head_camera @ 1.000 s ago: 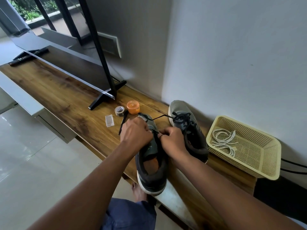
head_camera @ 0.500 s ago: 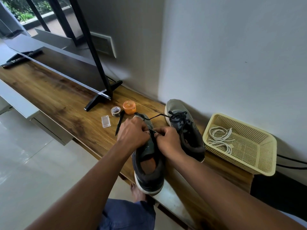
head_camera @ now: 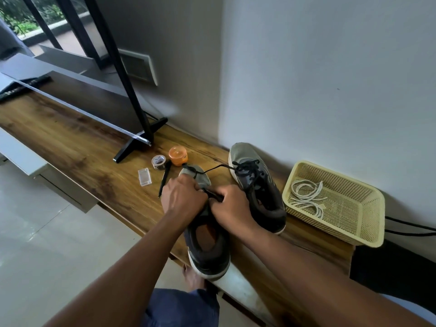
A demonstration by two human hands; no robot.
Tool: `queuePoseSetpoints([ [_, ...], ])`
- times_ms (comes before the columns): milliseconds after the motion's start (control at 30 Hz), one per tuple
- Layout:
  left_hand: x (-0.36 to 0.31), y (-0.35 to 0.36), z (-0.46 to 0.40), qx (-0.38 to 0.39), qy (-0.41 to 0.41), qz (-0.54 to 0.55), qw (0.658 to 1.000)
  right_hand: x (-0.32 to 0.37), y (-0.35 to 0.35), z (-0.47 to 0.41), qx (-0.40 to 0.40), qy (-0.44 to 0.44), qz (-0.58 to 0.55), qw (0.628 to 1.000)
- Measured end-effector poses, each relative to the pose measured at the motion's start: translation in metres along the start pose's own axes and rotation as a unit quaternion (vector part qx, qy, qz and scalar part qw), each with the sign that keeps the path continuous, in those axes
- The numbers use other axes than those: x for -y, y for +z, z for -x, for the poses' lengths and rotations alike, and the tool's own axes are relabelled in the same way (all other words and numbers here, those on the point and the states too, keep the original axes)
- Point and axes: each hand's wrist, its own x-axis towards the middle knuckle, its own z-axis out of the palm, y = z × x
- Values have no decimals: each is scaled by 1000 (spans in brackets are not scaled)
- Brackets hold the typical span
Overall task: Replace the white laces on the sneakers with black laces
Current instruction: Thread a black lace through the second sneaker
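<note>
Two grey-and-black sneakers lie on the wooden shelf (head_camera: 77, 147). The near sneaker (head_camera: 207, 246) hangs its heel over the front edge. My left hand (head_camera: 181, 197) and my right hand (head_camera: 232, 208) meet over its tongue, both curled round a black lace (head_camera: 213, 194). One end of that lace trails past the toe towards the far sneaker (head_camera: 259, 187), which wears black laces in a loose tangle. White laces (head_camera: 305, 197) lie coiled in the yellow basket (head_camera: 354, 223).
A TV on a black stand (head_camera: 139, 145) fills the shelf's left half. Beside the near sneaker's toe lie an orange round container (head_camera: 178, 156), a tape roll (head_camera: 158, 162), a clear plastic case (head_camera: 144, 177) and a black pen (head_camera: 165, 178). The wall is close behind.
Both hands stay on the lace over the near sneaker and have drawn slightly closer together. The camera has shifted a little.
</note>
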Motion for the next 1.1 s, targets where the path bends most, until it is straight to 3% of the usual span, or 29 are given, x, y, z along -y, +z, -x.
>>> queuePoseSetpoints([
  [400,9,-3,-18,57,-28,8,998,-6,15,19,-21,-110,12,994],
  [667,12,-7,-23,110,-66,39,991,-10,26,23,-77,-105,-12,991],
  [933,12,-2,-20,70,-94,45,992,-11,28,26,-102,-110,-12,989],
  [1100,13,-6,-24,100,-114,91,984,-11,31,28,-106,-115,5,988],
])
